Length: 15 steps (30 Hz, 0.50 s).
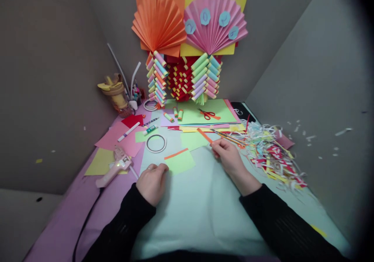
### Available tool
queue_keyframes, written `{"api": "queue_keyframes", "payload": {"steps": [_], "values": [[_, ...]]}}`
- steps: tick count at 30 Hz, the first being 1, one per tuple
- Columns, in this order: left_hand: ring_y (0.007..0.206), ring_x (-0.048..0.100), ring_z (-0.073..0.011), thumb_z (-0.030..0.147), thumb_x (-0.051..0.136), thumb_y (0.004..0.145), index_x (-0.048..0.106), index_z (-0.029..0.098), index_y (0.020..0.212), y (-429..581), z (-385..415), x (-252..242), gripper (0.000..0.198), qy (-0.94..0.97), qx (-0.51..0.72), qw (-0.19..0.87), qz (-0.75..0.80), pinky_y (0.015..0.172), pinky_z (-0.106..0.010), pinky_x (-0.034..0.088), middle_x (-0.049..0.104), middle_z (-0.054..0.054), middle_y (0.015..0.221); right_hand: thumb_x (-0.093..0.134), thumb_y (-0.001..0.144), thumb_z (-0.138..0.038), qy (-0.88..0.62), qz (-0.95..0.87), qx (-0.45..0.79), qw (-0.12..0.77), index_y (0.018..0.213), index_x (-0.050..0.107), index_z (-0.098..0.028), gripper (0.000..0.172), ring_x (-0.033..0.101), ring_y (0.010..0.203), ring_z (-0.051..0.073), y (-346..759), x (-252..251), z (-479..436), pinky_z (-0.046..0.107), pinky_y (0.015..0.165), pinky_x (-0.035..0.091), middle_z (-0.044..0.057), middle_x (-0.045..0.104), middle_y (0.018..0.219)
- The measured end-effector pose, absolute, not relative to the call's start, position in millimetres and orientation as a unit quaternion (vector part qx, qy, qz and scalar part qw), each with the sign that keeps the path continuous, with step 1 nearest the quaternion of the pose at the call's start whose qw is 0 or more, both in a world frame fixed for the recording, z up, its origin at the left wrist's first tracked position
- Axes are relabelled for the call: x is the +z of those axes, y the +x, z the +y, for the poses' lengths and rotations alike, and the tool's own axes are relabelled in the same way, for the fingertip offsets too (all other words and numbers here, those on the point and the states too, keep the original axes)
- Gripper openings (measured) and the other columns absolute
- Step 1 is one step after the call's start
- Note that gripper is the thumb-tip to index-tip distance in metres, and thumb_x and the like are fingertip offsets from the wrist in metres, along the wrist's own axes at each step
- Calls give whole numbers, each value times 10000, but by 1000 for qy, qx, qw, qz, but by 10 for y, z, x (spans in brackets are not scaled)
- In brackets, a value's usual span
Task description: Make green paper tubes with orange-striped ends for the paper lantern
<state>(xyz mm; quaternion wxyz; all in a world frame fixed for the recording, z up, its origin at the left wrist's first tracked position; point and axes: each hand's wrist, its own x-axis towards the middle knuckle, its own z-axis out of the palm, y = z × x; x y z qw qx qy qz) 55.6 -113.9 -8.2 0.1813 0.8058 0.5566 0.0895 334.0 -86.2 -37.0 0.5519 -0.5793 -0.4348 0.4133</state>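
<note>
My right hand (229, 156) pinches a narrow orange paper strip (204, 135) by one end, and the strip points up and left. Below and left of it, a light green paper piece (179, 162) lies on the table with an orange strip (176, 153) along its top edge. At that piece's left side rests my left hand (152, 182), fingers curled and fingertips turned away from view; whether they hold anything is hidden. A roll of double-sided tape (156, 136) lies flat beyond my left hand.
A pink hot glue gun (115, 168) lies at left with its cord trailing forward. Red-handled scissors (207, 115) rest on green sheets at the back. Paper scraps (271, 149) pile up at right. Paper fan decorations (214, 24) hang on the back wall.
</note>
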Motion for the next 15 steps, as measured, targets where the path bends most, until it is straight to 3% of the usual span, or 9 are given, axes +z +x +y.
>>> {"api": "queue_keyframes", "payload": {"steps": [3,6,9,13,15], "values": [[793,602,-221,268,428,854,613,154,995,579,-1130,-21,258,770,194,262,548,756,-366,457,649,-109,872,598,808,-290,-563,-574,319,502,684,604,-184,163,481,513,118,3226,-291,-957,246,480,384,-10,534,565],[664,573,-165,428,467,841,602,144,1032,650,-1126,85,368,663,280,459,521,581,-277,441,687,-99,863,586,820,-182,-460,-728,121,494,824,671,-203,88,575,685,165,3149,-194,-1076,306,630,473,45,640,736],[532,503,-107,519,539,785,596,128,1053,743,-1130,158,478,550,302,611,482,438,-209,338,700,-95,829,585,812,-105,-364,-799,-35,477,1025,659,-228,257,589,702,173,3126,-122,-1192,316,634,479,50,666,773],[571,563,-110,424,733,643,602,133,975,818,-1145,162,461,494,309,664,469,449,-178,312,697,-59,704,604,795,-69,-335,-821,-124,444,1144,611,-220,380,617,736,190,3136,-88,-1270,318,639,482,59,692,807],[609,596,-121,374,740,643,599,139,910,819,-1159,152,382,496,322,656,470,487,-181,349,699,-54,694,600,802,-75,-338,-821,-133,441,1141,608,-229,372,619,749,191,3133,-85,-1271,318,650,485,57,694,814]]}}
